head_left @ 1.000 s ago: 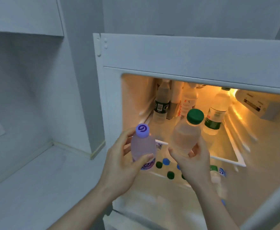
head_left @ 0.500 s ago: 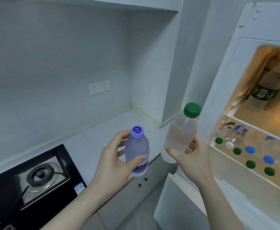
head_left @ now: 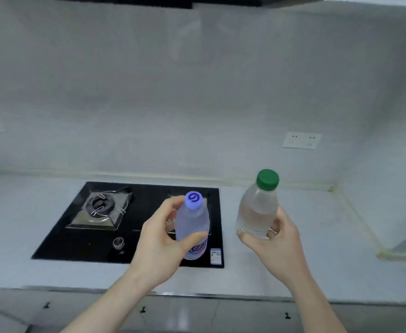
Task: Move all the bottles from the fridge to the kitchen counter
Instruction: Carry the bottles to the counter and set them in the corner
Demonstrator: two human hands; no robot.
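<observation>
Centrally, two clear plastic bottles, cylindrical and upright, both held above the pale, smooth worktop (head_left: pixel 317 248). Left hand (head_left: pixel 158 243), grip closed around purple-capped bottle (head_left: pixel 192 224), tinted lilac, over the right part of one glossy black glass hob (head_left: pixel 60 241). Right hand (head_left: pixel 276 246), grip closed around the lower body of green-capped bottle (head_left: pixel 257 210), colourless, ribbed cap. One metal burner (head_left: pixel 101 207) and one round knob (head_left: pixel 118 242) at left; one white wall socket (head_left: pixel 301 140) behind.
</observation>
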